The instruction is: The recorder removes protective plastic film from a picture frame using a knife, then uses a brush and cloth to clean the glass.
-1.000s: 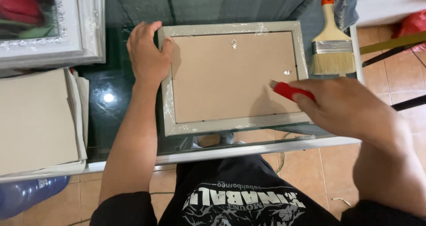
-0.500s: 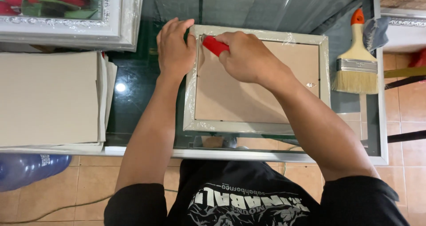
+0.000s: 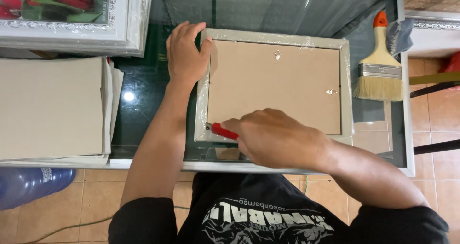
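Observation:
A picture frame lies face down on the glass table, its brown backing board up and clear plastic wrap around its pale moulding. My left hand presses flat on the frame's far left corner. My right hand grips a red-handled cutter, whose tip rests at the frame's near left corner, on the wrapped edge. Two small metal hangers sit on the backing board.
A stack of brown boards lies at the left. A silver ornate frame with a red flower picture sits at the far left. A wide paintbrush with an orange tip lies at the right. A blue plastic bottle is below the table.
My right hand has carried the cutter from the frame's far left corner down along the left edge to the near left corner. My left hand stays on the far left corner.

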